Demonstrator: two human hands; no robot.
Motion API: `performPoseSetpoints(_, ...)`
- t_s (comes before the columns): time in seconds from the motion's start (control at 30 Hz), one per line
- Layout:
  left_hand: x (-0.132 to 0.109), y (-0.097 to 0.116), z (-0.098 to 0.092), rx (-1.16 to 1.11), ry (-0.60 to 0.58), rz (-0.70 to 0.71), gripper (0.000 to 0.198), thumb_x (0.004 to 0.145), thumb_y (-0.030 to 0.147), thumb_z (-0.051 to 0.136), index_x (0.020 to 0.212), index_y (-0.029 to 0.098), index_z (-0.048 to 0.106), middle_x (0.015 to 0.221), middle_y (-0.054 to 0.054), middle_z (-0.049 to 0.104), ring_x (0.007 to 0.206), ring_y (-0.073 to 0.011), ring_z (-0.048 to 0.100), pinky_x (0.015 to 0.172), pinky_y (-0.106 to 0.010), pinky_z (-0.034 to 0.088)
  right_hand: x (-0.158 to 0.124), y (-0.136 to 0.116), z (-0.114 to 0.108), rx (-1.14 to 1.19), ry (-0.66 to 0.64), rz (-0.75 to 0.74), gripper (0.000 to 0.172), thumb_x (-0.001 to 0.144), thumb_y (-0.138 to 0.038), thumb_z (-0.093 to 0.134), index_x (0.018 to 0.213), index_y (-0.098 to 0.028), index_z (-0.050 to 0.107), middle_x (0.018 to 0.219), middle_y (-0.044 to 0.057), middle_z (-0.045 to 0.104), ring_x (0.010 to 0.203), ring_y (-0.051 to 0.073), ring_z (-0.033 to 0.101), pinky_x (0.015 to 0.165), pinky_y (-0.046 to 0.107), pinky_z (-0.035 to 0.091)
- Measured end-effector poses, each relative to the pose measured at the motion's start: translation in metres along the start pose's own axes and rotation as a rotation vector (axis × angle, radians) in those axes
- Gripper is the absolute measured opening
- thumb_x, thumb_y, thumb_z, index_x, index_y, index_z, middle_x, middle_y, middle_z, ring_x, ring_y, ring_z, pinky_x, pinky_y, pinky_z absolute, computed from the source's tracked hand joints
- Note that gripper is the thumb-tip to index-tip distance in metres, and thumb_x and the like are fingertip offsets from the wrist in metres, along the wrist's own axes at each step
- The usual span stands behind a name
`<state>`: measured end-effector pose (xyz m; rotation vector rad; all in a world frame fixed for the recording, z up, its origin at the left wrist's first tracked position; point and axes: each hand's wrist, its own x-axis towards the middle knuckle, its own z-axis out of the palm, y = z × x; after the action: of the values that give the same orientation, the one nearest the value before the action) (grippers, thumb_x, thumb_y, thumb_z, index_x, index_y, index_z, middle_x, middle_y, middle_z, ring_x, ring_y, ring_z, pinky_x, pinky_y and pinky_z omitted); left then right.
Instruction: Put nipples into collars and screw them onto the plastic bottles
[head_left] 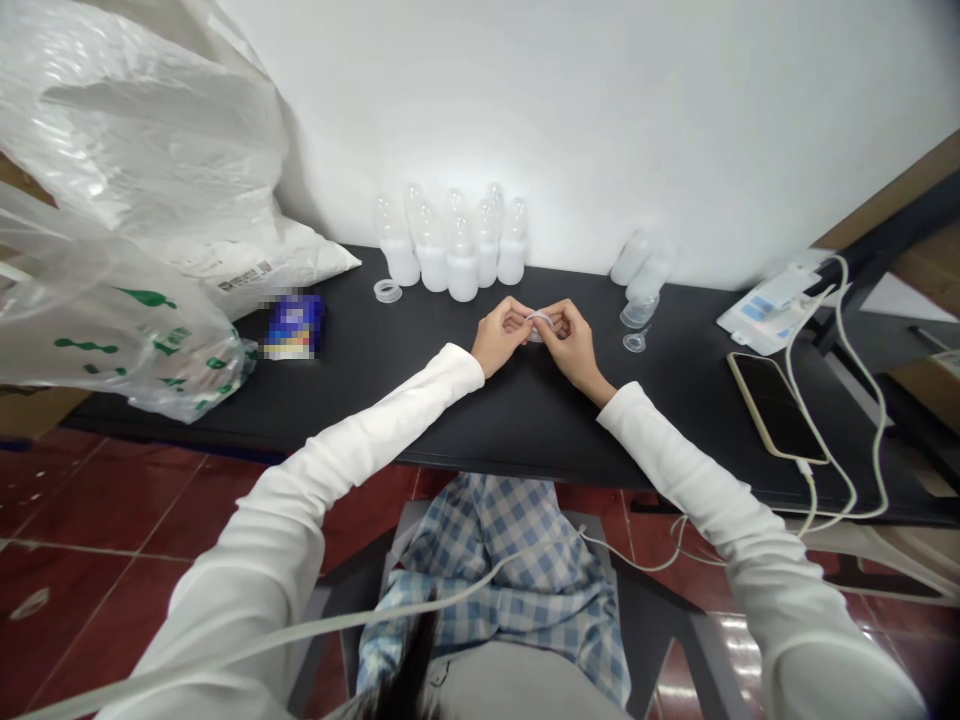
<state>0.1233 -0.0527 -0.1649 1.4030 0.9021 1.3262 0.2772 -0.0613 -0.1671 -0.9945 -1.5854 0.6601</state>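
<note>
Between left hand (499,338) and right hand (570,346), a translucent ring (535,335) is pinched.

Tabletop (547,420): 1.
Domed bottles (462,265), back edge, left of centre: 8, overlapping.
White containers (631,258), back edge, right of centre: 2.
Clear cap (640,312), before these: 1.
Clear teat-shaped piece (634,343): 1.
Loose ring (388,291), before the bottles: one or a stack, unclear.
Hands: 2, left hand (497,338) and right hand (570,345).
Round piece (537,320) between them: 1.
Left end: blue box (294,325), 1; plastic bags (172,160), at least 2.
Right end: phone (776,405), 1.
</note>
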Motion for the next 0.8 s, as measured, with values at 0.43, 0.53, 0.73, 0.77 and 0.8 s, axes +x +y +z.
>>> performPoseSetpoints(0.43,0.006,-0.013,-0.003,-0.028,-0.02,0.051,0.017,0.084,0.02,0.074,0.094,0.019,0.06,0.082,0.001,0.068,0.071,-0.0093,0.065,0.07,-0.023,0.054,0.001,0.001,-0.003,-0.055,-0.019,-0.047,0.051,0.081,-0.064,0.075,0.109,-0.027,0.056,0.079,-0.004,0.052,0.064,0.012,0.049,0.063,0.029,0.046)
performPoseSetpoints(0.53,0.01,-0.015,-0.006,-0.073,-0.013,0.072,0.02,0.081,0.016,0.076,0.09,0.019,0.058,0.091,-0.001,0.07,0.082,-0.0107,0.068,0.077,-0.024,0.055,0.002,0.007,-0.006,0.066,-0.053,0.018,0.061,0.084,-0.074,0.064,0.122,-0.029,0.05,0.087,-0.002,0.056,0.069,0.013,0.053,0.066,0.031,0.051)
performPoseSetpoints(0.73,0.01,-0.013,-0.008,-0.069,-0.049,0.101,0.02,0.08,0.02,0.077,0.092,0.019,0.061,0.097,-0.002,0.071,0.085,-0.0117,0.069,0.082,-0.026,0.056,0.006,0.01,-0.013,-0.005,-0.087,0.052,0.05,0.081,-0.074,0.067,0.099,-0.027,0.067,0.096,0.002,0.06,0.074,0.013,0.054,0.068,0.031,0.051)
performPoseSetpoints(0.77,0.01,-0.014,-0.007,-0.053,-0.049,0.088,0.02,0.081,0.02,0.075,0.095,0.019,0.061,0.099,-0.003,0.071,0.085,-0.0116,0.069,0.082,-0.026,0.056,0.007,0.01,-0.013,-0.015,-0.071,0.045,0.049,0.081,-0.073,0.068,0.096,-0.026,0.068,0.093,0.002,0.06,0.073,0.013,0.054,0.067,0.031,0.051)
performPoseSetpoints(0.8,0.009,-0.014,-0.007,-0.035,-0.05,0.067,0.02,0.082,0.019,0.073,0.099,0.019,0.062,0.101,-0.003,0.072,0.086,-0.0115,0.069,0.082,-0.026,0.056,0.008,0.01,-0.014,-0.013,-0.048,0.045,0.049,0.081,-0.072,0.069,0.094,-0.026,0.067,0.09,0.001,0.06,0.071,0.013,0.053,0.065,0.03,0.05)
